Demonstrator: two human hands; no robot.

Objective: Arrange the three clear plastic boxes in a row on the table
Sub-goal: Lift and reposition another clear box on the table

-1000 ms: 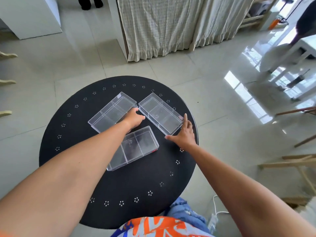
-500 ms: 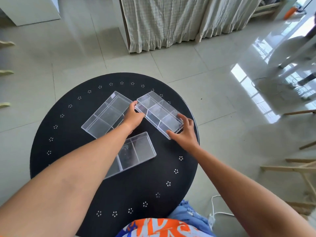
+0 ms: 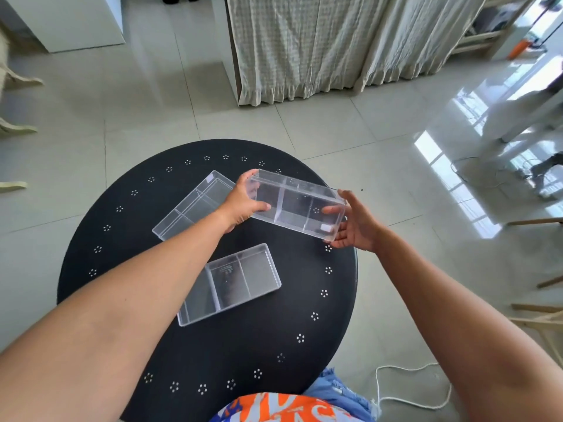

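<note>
Black round table (image 3: 304, 330), frame centre: 2 boxes (image 3: 195, 205) (image 3: 231, 283) lying askew. Left hand (image 3: 243, 204) + right hand (image 3: 353, 225) clamp 3rd box (image 3: 297, 204) by its ends, airborne (upper centre). Keep level, set down parallel w/ others.

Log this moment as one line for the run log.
phase: repositioning | held box: lifted, tilted, left hand and right hand at its ends | far-left box, near box: flat on table, no row

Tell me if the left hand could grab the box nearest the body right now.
Probably not at once: the left hand and right hand both hold the lifted box. The near box lies uncovered on the table, under the left forearm, so once freed, likely yes.
</note>
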